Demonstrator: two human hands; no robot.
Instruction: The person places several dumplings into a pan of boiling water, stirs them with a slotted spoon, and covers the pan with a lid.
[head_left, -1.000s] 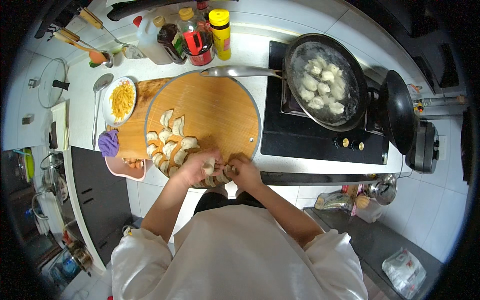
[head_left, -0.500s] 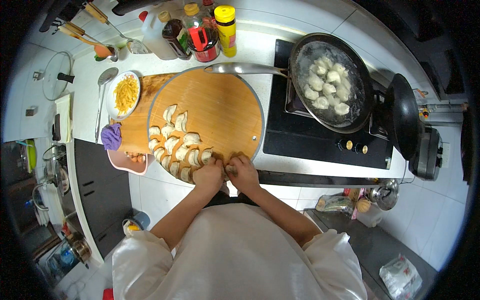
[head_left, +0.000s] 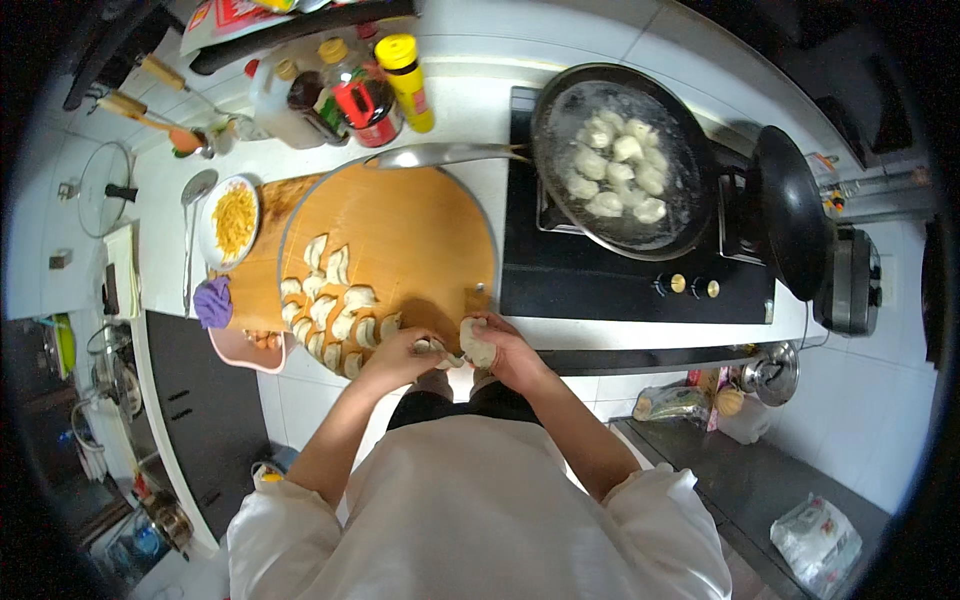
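Note:
Both my hands are raised at the near edge of the round wooden board [head_left: 420, 225]. The fingers of my right hand [head_left: 512, 355] close on a pale, rounded dumpling [head_left: 477, 342]. Just left of it, my left hand [head_left: 395, 360] pinches another whitish dumpling [head_left: 430, 347], partly covered by the fingers. Whether the two doughy pieces touch is hard to tell. Several folded raw dumplings [head_left: 342, 326] lie on the left and near-left part of the board, beside my left hand.
A long-handled pan [head_left: 690, 215] of dumplings in bubbling water stands on the black stove [head_left: 600, 290]. Its handle reaches over the board. A wok [head_left: 790, 215] leans beyond. Left are a plate [head_left: 208, 225] of yellow strips and a purple cloth [head_left: 212, 303]; bottles [head_left: 375, 125] line the back.
My hands have lifted from the board's near edge, turning so that the pale pieces in both show. The whole view has shifted slightly, with board and pan moving left in the picture.

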